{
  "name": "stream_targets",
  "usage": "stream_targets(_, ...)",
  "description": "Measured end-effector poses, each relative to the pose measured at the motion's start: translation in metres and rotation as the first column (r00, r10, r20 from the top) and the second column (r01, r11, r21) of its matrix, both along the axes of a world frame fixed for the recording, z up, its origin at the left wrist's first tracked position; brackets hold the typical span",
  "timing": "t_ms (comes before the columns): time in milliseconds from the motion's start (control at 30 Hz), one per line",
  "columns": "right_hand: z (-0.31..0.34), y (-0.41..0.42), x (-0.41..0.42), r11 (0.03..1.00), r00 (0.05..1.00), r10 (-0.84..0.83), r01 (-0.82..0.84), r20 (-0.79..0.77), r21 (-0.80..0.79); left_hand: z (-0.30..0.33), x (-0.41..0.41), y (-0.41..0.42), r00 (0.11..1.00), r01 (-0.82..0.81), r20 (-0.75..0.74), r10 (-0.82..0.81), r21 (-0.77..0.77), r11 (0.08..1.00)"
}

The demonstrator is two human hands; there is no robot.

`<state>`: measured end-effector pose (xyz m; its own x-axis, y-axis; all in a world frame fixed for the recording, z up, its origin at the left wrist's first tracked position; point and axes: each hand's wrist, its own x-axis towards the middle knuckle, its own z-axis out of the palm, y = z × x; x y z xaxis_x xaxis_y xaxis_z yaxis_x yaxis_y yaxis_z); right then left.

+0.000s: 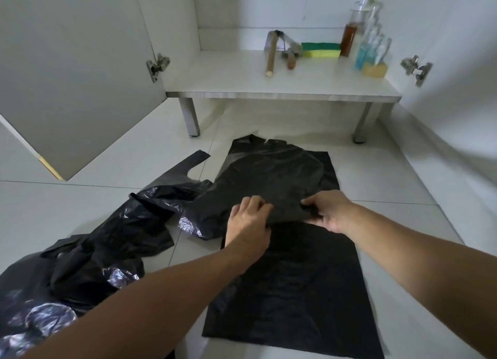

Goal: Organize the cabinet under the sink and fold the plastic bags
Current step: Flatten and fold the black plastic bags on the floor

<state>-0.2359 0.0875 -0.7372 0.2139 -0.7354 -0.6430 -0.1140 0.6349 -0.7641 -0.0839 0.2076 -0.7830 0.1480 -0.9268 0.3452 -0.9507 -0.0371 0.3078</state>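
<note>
A black plastic bag [271,175] lies spread on the white tiled floor in front of the open cabinet, over another flat black bag [290,291] nearer to me. My left hand [248,221] and my right hand [326,210] both pinch the near edge of the upper bag, side by side. A crumpled heap of more black bags [88,259] lies to the left. The cabinet floor [220,70] holds a few items.
On the cabinet floor lie a wooden-handled tool [271,54], a green-yellow sponge [320,49] and several pump bottles [368,41] at the right. The left door [72,84] stands open. Metal legs [189,117] hold the cabinet above the tiles.
</note>
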Motion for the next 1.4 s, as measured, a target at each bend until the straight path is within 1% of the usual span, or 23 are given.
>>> stream_targets(100, -0.002, -0.008, -0.012, 1.000, 0.999, -0.022, 0.022, -0.030, -0.003, -0.008, 0.026, -0.001, 0.987, -0.126, 0.121, 0.108, 0.151, 0.981)
stream_targets(133, -0.004, -0.011, -0.017, 1.000, 0.999, -0.024, 0.024, -0.032, -0.003, -0.011, 0.034, 0.000, 0.980, -0.165, 0.142, 0.141, 0.178, 0.970)
stream_targets(200, -0.006, -0.017, -0.027, 0.999, 0.998, -0.047, 0.047, -0.033, 0.003, -0.019, 0.051, 0.002, 0.970, -0.208, 0.161, 0.179, 0.184, 0.961)
stream_targets(233, -0.007, -0.020, -0.033, 0.997, 0.997, -0.070, 0.071, -0.032, 0.008, -0.022, 0.058, 0.003, 0.970, -0.204, 0.169, 0.172, 0.195, 0.959)
stream_targets(300, -0.007, -0.024, -0.043, 0.992, 0.992, -0.127, 0.127, -0.024, 0.018, -0.028, 0.065, 0.005, 0.975, -0.164, 0.193, 0.105, 0.319, 0.933)
stream_targets(367, -0.005, -0.025, -0.052, 0.989, 0.988, -0.147, 0.148, -0.054, 0.001, -0.037, 0.063, 0.008, 0.985, -0.128, 0.163, 0.062, 0.435, 0.891)
stream_targets(433, -0.007, -0.025, -0.059, 0.988, 0.978, -0.154, 0.149, -0.143, -0.045, -0.044, 0.057, 0.013, 0.994, -0.109, 0.068, 0.087, 0.486, 0.867)
stream_targets(500, -0.010, -0.024, -0.066, 0.982, 0.959, -0.184, 0.170, -0.214, -0.086, -0.052, 0.048, 0.018, 0.993, -0.106, 0.003, 0.121, 0.503, 0.858)
stream_targets(600, -0.014, -0.016, -0.075, 0.972, 0.926, -0.223, 0.186, -0.304, -0.145, -0.060, 0.030, 0.024, 0.968, -0.217, -0.009, 0.251, 0.474, 0.853)
stream_targets(633, -0.016, -0.013, -0.078, 0.970, 0.920, -0.223, 0.177, -0.323, -0.164, -0.061, 0.023, 0.026, 0.945, -0.268, -0.040, 0.325, 0.478, 0.837)
stream_targets(700, -0.021, -0.007, -0.084, 0.968, 0.912, -0.228, 0.176, -0.340, -0.177, -0.062, 0.009, 0.027, 0.864, -0.338, -0.150, 0.480, 0.534, 0.775)
stream_targets(767, -0.029, -0.005, -0.091, 0.967, 0.899, -0.235, 0.179, -0.370, -0.180, -0.064, -0.002, 0.026, 0.793, -0.356, -0.222, 0.567, 0.587, 0.727)
stream_targets(800, -0.032, -0.004, -0.095, 0.968, 0.891, -0.234, 0.176, -0.388, -0.180, -0.065, -0.007, 0.026, 0.784, -0.354, -0.223, 0.579, 0.606, 0.712)
stream_targets(900, -0.042, -0.003, -0.105, 0.973, 0.868, -0.207, 0.132, -0.451, -0.191, -0.065, -0.017, 0.024, 0.797, -0.355, -0.186, 0.575, 0.627, 0.694)
stream_targets(933, -0.044, -0.002, -0.109, 0.976, 0.863, -0.183, 0.102, -0.471, -0.193, -0.064, -0.019, 0.022, 0.782, -0.359, -0.196, 0.591, 0.634, 0.685)
stream_targets(1033, -0.050, 0.004, -0.120, 0.983, 0.846, -0.101, 0.004, -0.524, -0.184, -0.059, -0.022, 0.017, 0.690, -0.373, -0.274, 0.670, 0.659, 0.653)
stream_targets(1100, -0.054, 0.009, -0.126, 0.983, 0.824, -0.052, -0.058, -0.564, -0.175, -0.056, -0.018, 0.014, 0.628, -0.371, -0.344, 0.698, 0.656, 0.657)
stream_targets(1167, -0.056, 0.016, -0.130, 0.979, 0.798, -0.017, -0.110, -0.603, -0.173, -0.053, -0.008, 0.013, 0.550, -0.343, -0.433, 0.715, 0.663, 0.665)
stream_targets(1267, -0.061, 0.027, -0.133, 0.970, 0.757, 0.039, -0.186, -0.652, -0.157, -0.044, 0.011, 0.018, 0.456, -0.288, -0.511, 0.729, 0.690, 0.664)
stream_targets(1333, -0.067, 0.035, -0.134, 0.958, 0.723, 0.096, -0.254, -0.685, -0.134, -0.039, 0.019, 0.026, 0.416, -0.229, -0.550, 0.724, 0.707, 0.669)
stream_targets(1400, -0.072, 0.043, -0.135, 0.948, 0.701, 0.149, -0.303, -0.698, -0.102, -0.034, 0.023, 0.035, 0.415, -0.192, -0.542, 0.731, 0.733, 0.653)
